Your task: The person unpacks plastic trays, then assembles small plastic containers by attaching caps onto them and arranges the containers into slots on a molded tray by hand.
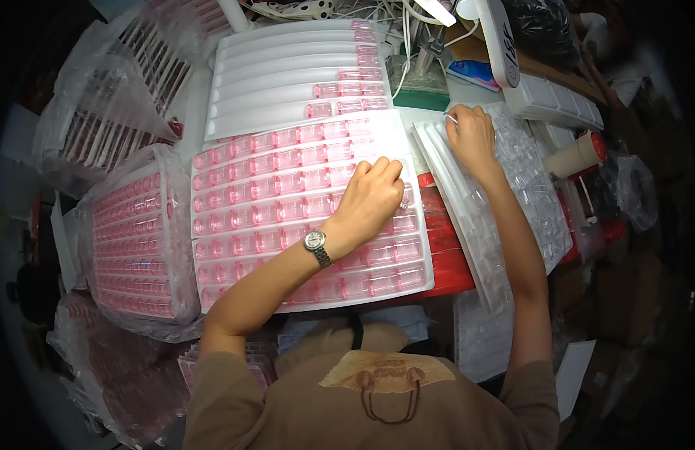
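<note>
pink see-through plastic pieces (288, 159) are lined up row upon row in the head view, seated along a white ridged sheet tray (391, 135) right in front of the person! over its right-hand part comes the left hand (370, 196), a metal-banded wristwatch (314, 240) on its wrist, fingers curled and bunched together; whether they are clamped on a piece, i cannot tell from here. across to the right hand (473, 136), up beyond a stack of long white ridged trays (454, 187), thumb and finger closed on a slim pale object (451, 118). just beside it, clear colourless plastic pieces (529, 176) spread in a mass! behind the near tray lies a second white ridged tray (276, 71), pink pieces only at its right ends. out left, a plastic-wrapped bundle of pink-filled trays (133, 244) stands close by, and a glossy red surface (443, 236) shows between the near tray and the stack.
</note>
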`<control>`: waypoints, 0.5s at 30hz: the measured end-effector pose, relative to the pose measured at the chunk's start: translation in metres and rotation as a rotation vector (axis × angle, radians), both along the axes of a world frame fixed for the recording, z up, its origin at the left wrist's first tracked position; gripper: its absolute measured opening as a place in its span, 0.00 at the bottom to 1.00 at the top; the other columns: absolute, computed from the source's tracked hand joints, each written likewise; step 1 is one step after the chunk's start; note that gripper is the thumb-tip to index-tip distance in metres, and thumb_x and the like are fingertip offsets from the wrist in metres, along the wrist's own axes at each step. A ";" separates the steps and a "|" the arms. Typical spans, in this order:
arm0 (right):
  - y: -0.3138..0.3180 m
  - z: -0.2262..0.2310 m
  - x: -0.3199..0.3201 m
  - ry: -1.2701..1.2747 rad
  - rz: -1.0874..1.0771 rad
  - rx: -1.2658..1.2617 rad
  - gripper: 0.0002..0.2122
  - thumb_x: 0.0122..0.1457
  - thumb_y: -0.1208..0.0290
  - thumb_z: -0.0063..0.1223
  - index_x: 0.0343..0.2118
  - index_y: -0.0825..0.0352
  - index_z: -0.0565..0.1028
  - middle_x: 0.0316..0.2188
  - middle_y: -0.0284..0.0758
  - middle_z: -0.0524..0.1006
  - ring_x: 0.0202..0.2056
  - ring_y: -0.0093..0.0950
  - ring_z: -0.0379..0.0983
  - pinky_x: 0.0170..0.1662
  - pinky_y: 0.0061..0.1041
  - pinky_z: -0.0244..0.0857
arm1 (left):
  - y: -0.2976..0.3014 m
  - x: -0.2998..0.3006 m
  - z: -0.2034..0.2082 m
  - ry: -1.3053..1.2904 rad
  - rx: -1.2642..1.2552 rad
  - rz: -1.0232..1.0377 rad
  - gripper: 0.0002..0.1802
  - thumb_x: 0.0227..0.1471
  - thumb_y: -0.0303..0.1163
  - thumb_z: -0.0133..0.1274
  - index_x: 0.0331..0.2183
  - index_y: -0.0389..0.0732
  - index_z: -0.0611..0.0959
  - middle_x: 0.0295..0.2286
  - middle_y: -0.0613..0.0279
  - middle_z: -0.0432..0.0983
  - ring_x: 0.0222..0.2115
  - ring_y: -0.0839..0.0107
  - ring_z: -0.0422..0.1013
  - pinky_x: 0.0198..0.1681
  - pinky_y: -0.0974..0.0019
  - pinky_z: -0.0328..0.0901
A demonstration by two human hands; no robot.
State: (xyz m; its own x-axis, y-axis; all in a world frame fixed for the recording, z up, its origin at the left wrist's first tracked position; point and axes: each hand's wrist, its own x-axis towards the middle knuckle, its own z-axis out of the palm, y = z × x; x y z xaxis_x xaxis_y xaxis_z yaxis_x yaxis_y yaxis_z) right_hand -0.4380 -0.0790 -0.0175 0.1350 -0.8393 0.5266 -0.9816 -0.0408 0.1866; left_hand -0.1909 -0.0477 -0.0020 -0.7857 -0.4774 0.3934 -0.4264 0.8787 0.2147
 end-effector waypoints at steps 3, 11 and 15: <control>0.039 0.046 0.032 -1.377 0.210 0.379 0.05 0.58 0.74 0.44 0.34 0.70 0.70 0.15 0.28 0.67 0.17 0.18 0.60 0.21 0.18 0.53 | 0.004 0.010 0.003 0.044 0.054 -0.063 0.14 0.35 0.21 0.55 0.31 0.35 0.78 0.30 0.59 0.68 0.32 0.65 0.67 0.35 0.65 0.62; 0.090 0.065 0.089 -0.880 0.525 0.299 0.09 0.57 0.69 0.49 0.37 0.67 0.68 0.14 0.29 0.67 0.16 0.20 0.63 0.20 0.20 0.54 | -0.003 0.030 0.020 0.575 1.383 -0.352 0.09 0.52 0.26 0.52 0.36 0.32 0.76 0.32 0.62 0.74 0.32 0.78 0.70 0.36 0.74 0.68; 0.074 0.069 0.103 -0.408 0.559 0.222 0.19 0.52 0.60 0.55 0.42 0.68 0.66 0.17 0.34 0.69 0.20 0.33 0.68 0.27 0.28 0.60 | -0.018 0.038 0.011 0.588 1.553 -0.334 0.10 0.51 0.26 0.52 0.38 0.34 0.76 0.34 0.62 0.73 0.35 0.75 0.70 0.38 0.71 0.68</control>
